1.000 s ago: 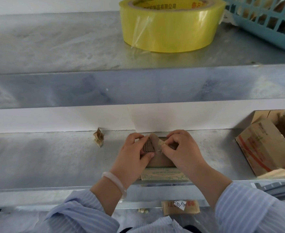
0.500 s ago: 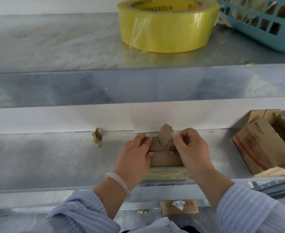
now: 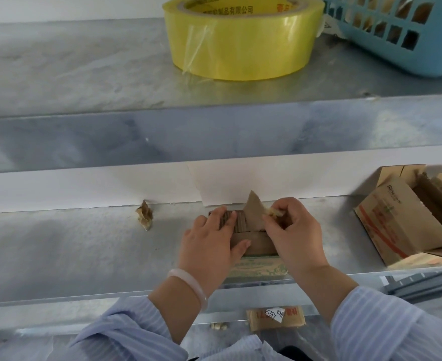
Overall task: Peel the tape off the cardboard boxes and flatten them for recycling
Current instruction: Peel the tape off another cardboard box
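Head view. On the upper shelf (image 3: 84, 74) a yellow tape roll (image 3: 243, 40), its core printed with Chinese characters, is set beside a blue basket (image 3: 407, 35). On the lower shelf (image 3: 71, 256) a crumpled scrap (image 3: 144, 215) lies left of the hands and opened cartons (image 3: 402, 222) lie to the right. Below, a white tag (image 3: 274, 314) is marked "8391". The brown box (image 3: 257, 246), with faint green print on its near face, is placed at the lower shelf's front edge and largely covered. It is pressed by the left hand (image 3: 209, 243), fingers flat; the right hand (image 3: 292, 235) has its grip pinched on a peaked tape strip (image 3: 253, 212).
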Demonstrator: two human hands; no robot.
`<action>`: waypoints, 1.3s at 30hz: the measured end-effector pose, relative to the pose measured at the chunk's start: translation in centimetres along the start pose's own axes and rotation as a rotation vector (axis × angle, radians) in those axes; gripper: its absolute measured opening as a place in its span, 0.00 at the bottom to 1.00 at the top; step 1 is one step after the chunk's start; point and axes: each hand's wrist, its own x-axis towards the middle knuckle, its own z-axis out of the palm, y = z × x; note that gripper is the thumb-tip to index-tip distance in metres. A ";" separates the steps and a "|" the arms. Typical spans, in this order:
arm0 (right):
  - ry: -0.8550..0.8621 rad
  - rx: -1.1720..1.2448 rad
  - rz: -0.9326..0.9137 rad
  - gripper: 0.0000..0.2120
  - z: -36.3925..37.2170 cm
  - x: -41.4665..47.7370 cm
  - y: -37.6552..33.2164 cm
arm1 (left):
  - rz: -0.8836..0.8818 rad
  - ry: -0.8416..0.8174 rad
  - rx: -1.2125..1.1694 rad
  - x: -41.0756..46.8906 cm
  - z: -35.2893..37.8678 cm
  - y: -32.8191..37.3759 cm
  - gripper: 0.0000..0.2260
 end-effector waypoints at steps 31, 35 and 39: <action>-0.148 -0.294 0.178 0.05 -3.7 1.3 -0.7 | 0.018 -0.006 0.026 0.6 0.3 -0.1 0.40; -0.030 -0.419 -0.039 0.08 -6.3 2.3 0.3 | 0.023 -0.001 0.023 0.6 0.3 0.0 0.41; -0.143 -0.508 -0.215 0.08 -6.0 1.5 1.3 | 0.021 0.008 -0.003 0.7 0.4 0.1 0.42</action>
